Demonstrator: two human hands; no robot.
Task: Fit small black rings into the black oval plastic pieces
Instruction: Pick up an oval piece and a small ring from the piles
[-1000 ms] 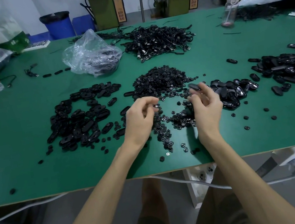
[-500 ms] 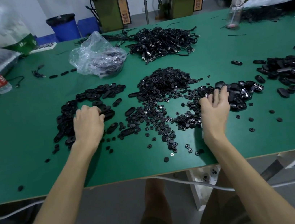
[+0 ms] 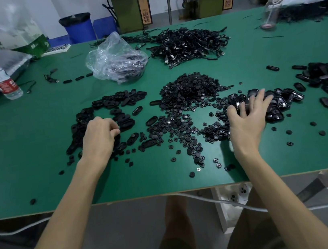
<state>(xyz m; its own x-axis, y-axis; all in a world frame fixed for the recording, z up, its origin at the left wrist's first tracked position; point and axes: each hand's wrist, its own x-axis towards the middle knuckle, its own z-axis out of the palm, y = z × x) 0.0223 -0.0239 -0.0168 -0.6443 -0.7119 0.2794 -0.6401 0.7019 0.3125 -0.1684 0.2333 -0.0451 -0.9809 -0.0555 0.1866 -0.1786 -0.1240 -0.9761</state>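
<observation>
Rings (image 3: 190, 91) heaped centre, between hands | left hand (image 3: 99, 136) curled over left oval pile (image 3: 117, 101); what it grips I cannot tell | right hand (image 3: 246, 117) splayed wide on right oval pile (image 3: 281, 99); I judge it fishing for a piece

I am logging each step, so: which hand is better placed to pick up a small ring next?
Probably the right hand: it is open, its thumb beside the scattered small rings. The left hand is curled over the oval pieces, farther away.
</observation>
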